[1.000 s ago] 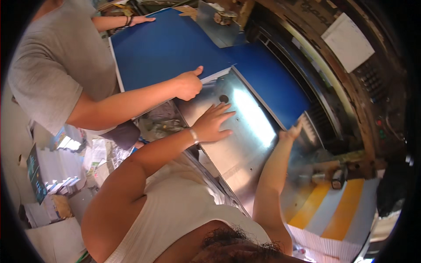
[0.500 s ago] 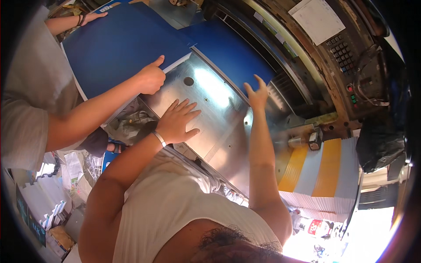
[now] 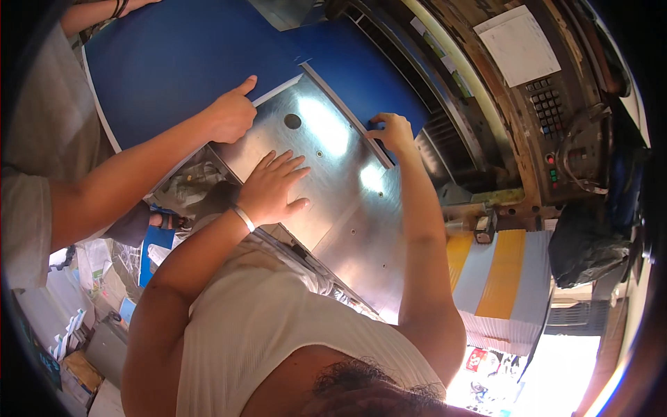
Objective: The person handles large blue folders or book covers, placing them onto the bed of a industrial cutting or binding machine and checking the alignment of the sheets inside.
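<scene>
My left hand (image 3: 274,189), a pale band at its wrist, lies with fingers spread on the shiny metal table (image 3: 326,201). Farther right, my right hand (image 3: 394,133) is curled at a narrow metal strip (image 3: 340,104), with finger and thumb closed around its edge. Beyond the strip lies a dark blue sheet (image 3: 375,69); a larger blue sheet or stack with white edges (image 3: 187,76) covers the left. A co-worker's hand (image 3: 234,112) rests by the near edge of that larger sheet, thumb raised. The co-worker's other hand (image 3: 135,5) is at the far left corner.
A machine with a keypad (image 3: 547,111), coloured buttons and a pale paper (image 3: 517,45) stands on the right. Yellow and white striped corrugated panels (image 3: 500,271) and a black plastic bag (image 3: 587,243) are at the lower right. Papers and scraps (image 3: 90,278) clutter the lower left.
My right hand has moved down from open fingers in the air to close on the metal strip. My left hand stays flat. The view has shifted slightly.
</scene>
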A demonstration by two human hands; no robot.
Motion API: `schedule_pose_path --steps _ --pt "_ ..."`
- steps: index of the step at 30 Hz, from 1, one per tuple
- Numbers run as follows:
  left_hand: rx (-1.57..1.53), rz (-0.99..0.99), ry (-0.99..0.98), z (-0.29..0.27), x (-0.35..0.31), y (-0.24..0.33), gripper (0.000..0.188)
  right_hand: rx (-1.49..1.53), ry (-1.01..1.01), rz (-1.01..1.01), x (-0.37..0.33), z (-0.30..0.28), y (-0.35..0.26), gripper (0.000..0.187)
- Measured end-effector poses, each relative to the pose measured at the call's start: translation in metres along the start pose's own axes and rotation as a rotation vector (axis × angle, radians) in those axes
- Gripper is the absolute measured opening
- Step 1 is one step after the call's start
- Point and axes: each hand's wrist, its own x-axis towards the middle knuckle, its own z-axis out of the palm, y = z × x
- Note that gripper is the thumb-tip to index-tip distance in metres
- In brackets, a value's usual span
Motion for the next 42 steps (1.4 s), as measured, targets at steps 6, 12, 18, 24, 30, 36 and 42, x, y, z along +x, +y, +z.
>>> schedule_pose_path --steps 6,12,18,24,30,36,42 --pt "0.016 -0.013 0.004 -0.003 -0.001 0.000 0.065 0.136 0.139 -0.221 -0.007 0.014 -0.003 0.049" --pt "0.002 -0.016 0.005 -0.002 -0.002 0.000 0.065 -0.001 0.040 -0.255 -0.013 0.001 -0.016 0.044" --pt "-0.001 -0.016 0.000 -0.002 0.001 0.001 0.064 0.058 0.042 -0.251 -0.004 0.001 0.001 0.049" --pt "0.012 -0.023 -0.009 -0.002 -0.001 -0.001 0.063 0.115 0.074 -0.290 -0.007 -0.001 -0.004 0.038" --pt "0.002 -0.023 -0.003 -0.002 0.002 0.003 0.063 0.022 0.275 -0.296 -0.005 0.030 0.020 0.026" --pt "0.005 -0.021 -0.011 -0.002 0.002 0.003 0.063 0.040 0.335 -0.371 -0.009 0.026 0.014 0.026" --pt "0.007 -0.033 -0.010 -0.004 0.000 0.002 0.062 0.009 0.171 -0.364 -0.011 0.009 0.001 0.043"
